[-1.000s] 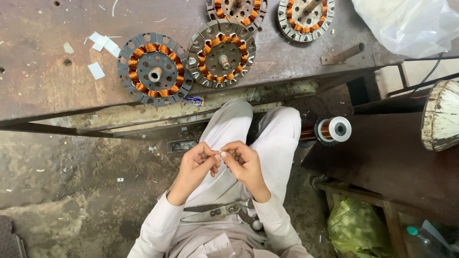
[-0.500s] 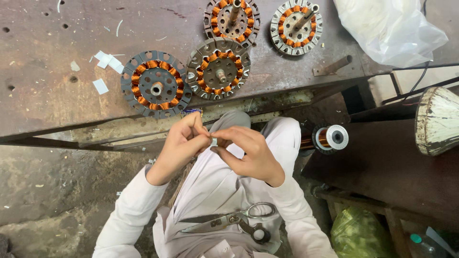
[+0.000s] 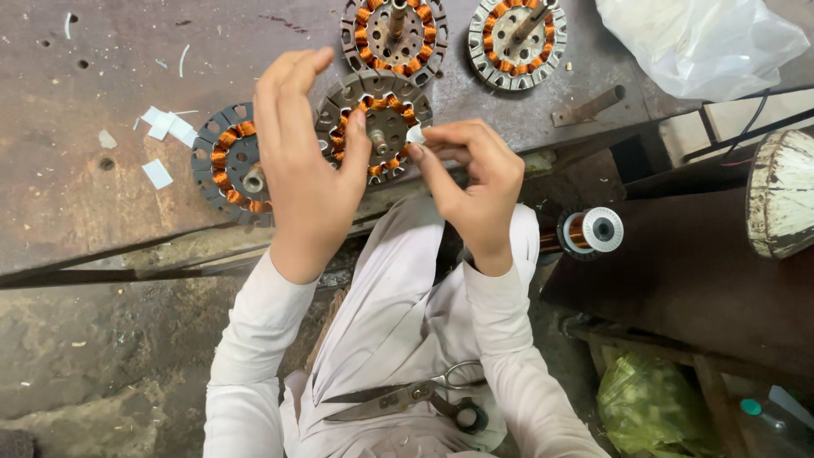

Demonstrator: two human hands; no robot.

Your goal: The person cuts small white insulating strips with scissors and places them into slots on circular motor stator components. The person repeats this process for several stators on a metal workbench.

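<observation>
Right hand (image 3: 475, 182) pinching a small white paper slip (image 3: 415, 134) — left hand (image 3: 305, 161), fingers spread, at its 9 o'clock, over a copper-wound stator (image 3: 377, 127).

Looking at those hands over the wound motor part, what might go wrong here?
The small white paper slip is pinched only at the right hand fingertips, so it could slip and drop. The left hand hovers close to the round grey stator with copper coils and might scrape the fine wire. The metal scissors lying loose on the lap could slide off.

Motor repair workshop, copper-wound stators (image 3: 392, 32) on a scarred metal bench (image 3: 76, 203), wire spool (image 3: 591, 231), scissors (image 3: 407, 400)
</observation>
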